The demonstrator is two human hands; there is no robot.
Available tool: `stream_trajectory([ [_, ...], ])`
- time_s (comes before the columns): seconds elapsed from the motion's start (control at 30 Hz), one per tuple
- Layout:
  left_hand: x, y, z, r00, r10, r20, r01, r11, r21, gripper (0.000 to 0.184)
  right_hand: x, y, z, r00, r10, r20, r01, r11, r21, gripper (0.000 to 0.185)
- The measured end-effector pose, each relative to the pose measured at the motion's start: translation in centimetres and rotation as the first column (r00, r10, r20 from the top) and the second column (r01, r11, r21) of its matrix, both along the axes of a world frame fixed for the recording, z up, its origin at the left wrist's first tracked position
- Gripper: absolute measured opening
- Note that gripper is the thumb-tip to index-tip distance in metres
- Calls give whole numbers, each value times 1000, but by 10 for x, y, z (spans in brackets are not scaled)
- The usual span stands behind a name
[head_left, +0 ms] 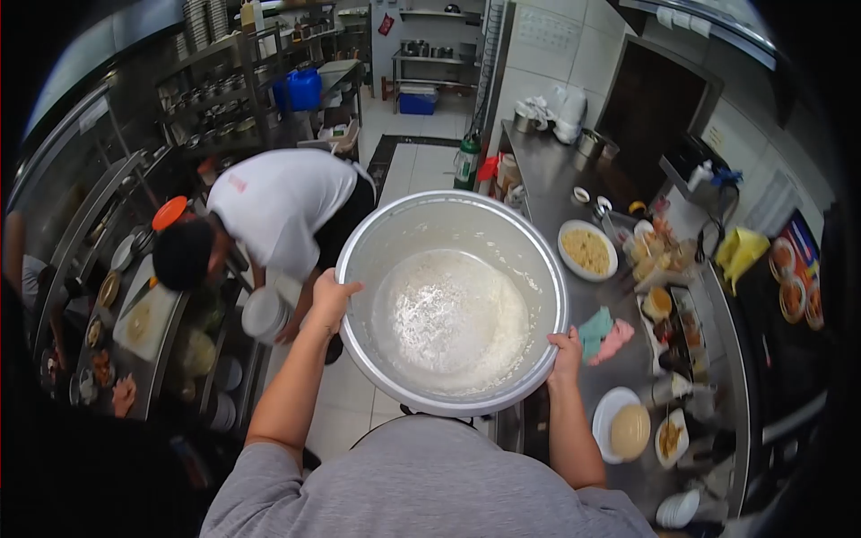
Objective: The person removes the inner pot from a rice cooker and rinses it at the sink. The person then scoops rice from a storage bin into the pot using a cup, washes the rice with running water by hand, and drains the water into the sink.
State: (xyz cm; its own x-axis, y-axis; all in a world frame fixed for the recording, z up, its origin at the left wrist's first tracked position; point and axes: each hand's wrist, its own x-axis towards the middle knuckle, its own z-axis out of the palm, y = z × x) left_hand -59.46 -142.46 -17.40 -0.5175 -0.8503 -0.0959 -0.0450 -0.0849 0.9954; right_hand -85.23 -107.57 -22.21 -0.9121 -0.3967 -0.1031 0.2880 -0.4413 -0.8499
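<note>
Kitchen floor (408,170); pot (430,222); illegible shirt lettering (235,186)

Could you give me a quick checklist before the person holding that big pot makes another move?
1. Left hand gripping the pot: ok.
2. Right hand gripping it: ok, on the opposite side.
3. Inside clean: not ok; white bits cling there.
4. Left side free: not ok; a co-worker bends nearby.
5. Counter at right clear: not ok; cloths lie there, among other things.
6. Footing safe: cannot tell; feet hidden.
</note>
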Motion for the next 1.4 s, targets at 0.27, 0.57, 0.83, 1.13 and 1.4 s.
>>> stream_trajectory([
  [0.27, -181, -157, -70, 955, 254, 153, -216, 950, -228, 26, -224, -187, -55, 983, 114, -144, -21, 846, 532, 26],
  [0.57, -364, -369, -143, 930, 311, 197, -304, 950, -67, 24, -432, -435, -88, 977, 109, -183, 1, 858, 514, 32],
  [0.83, -562, -618, -98, 958, 195, 211, -168, 976, -140, 24, -608, -646, -89, 905, 154, -396, 193, 680, 707, 32],
  [1.13, -784, -868, -142, 941, 305, 147, -290, 950, -116, 24, -866, -934, -105, 867, 178, -465, 203, 727, 656, 36],
  [1.4, -895, -1047, -123, 847, 528, -55, -528, 849, 21, 24, -1036, -1212, -34, 699, 610, -373, 73, 459, 886, 43],
])
